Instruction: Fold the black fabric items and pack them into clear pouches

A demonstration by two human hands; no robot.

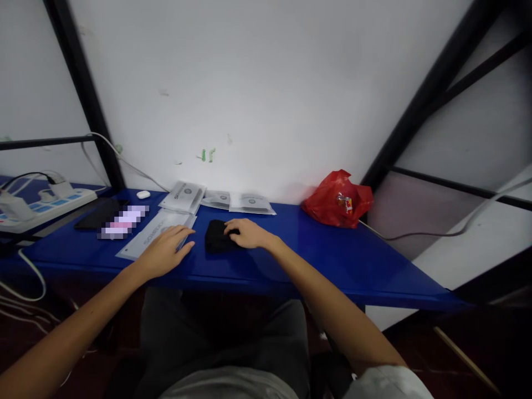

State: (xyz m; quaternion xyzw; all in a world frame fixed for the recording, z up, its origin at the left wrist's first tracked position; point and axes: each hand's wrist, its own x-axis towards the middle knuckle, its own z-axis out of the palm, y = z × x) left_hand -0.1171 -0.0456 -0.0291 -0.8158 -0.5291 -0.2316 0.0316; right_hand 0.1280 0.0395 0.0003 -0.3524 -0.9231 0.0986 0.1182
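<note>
A black folded cloth bundle [216,236] lies on the blue table, near the middle of its front part. My right hand [246,233] is at its right side, with bent fingers and thumb closed on the cloth's edge. My left hand [168,250] is open, palm down and fingers stretched out. It lies over the right part of a flat, frosted plastic bag [139,242] with printed lettering. Behind that bag sits a filled bag [183,198] of the same kind. Two more packed bags, a small one [216,199] and a wider one [251,204], lie along the wall.
A red plastic bag [336,202] stands at the back right. On the left are a white earbud case [143,194], a dark tablet-like device [93,216], a blurred-out phone-like item [123,223] and a white power strip [54,208] with cables. Black metal posts [83,88] frame the table.
</note>
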